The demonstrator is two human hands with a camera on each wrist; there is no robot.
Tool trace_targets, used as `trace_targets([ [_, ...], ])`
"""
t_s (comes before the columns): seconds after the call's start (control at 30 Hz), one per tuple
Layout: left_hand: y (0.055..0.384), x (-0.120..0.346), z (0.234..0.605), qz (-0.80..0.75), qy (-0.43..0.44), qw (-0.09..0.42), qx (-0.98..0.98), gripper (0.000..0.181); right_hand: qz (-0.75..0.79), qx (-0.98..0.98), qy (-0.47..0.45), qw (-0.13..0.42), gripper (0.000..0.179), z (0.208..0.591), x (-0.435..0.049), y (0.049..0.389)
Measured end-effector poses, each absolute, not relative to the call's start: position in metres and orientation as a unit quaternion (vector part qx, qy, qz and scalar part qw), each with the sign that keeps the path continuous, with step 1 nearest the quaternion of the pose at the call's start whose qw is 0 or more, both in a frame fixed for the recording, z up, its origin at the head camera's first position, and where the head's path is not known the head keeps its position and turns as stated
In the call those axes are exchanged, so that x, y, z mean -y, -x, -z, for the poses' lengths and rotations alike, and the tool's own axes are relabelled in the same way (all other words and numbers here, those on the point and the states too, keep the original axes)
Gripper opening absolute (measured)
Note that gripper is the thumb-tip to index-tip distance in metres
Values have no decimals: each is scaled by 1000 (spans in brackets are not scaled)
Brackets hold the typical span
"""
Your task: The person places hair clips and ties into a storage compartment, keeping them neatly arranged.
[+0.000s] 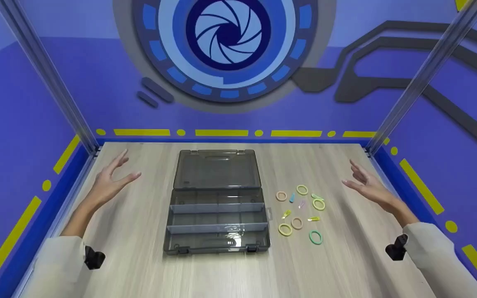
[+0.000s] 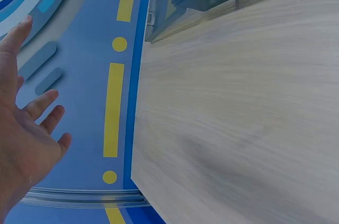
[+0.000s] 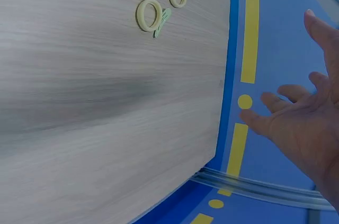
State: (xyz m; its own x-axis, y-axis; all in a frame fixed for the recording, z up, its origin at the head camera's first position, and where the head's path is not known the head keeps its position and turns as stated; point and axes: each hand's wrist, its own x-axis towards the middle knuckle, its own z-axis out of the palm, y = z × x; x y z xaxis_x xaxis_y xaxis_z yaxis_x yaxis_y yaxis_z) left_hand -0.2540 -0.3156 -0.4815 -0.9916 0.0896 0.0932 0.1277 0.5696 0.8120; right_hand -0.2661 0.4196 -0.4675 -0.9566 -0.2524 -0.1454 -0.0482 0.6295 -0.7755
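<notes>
My left hand (image 1: 109, 179) hovers over the left side of the table, fingers apart and holding nothing. On the other side my right hand (image 1: 369, 186) is raised in the same way, its palm turned inward and bare. Between them lies a smoky-grey plastic organizer box (image 1: 218, 250), lid (image 1: 218, 169) folded back, with two pale dividers (image 1: 218, 227) across its compartments. To its right several hair ties (image 1: 285, 229) in yellow, peach and green are scattered with small snap hair clips (image 1: 314, 219) in yellow, blue, lilac and green. The right hand is nearest to these.
The wood-grain table (image 1: 222, 277) is bounded by blue printed panels (image 1: 238, 120) at the back and sides. Metal posts (image 1: 425, 78) rise at both back corners. A small black device (image 1: 396, 247) is worn at each sleeve cuff.
</notes>
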Motion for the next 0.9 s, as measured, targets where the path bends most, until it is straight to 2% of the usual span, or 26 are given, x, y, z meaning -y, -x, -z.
trace_targets([
  [0.57, 248, 303, 510, 478, 81, 31, 874, 75, 464, -872, 106, 115, 69, 492, -423, 255],
  [0.9, 235, 299, 527, 484, 60, 0, 873, 66, 494, -852, 98, 143, 59, 510, -420, 251],
])
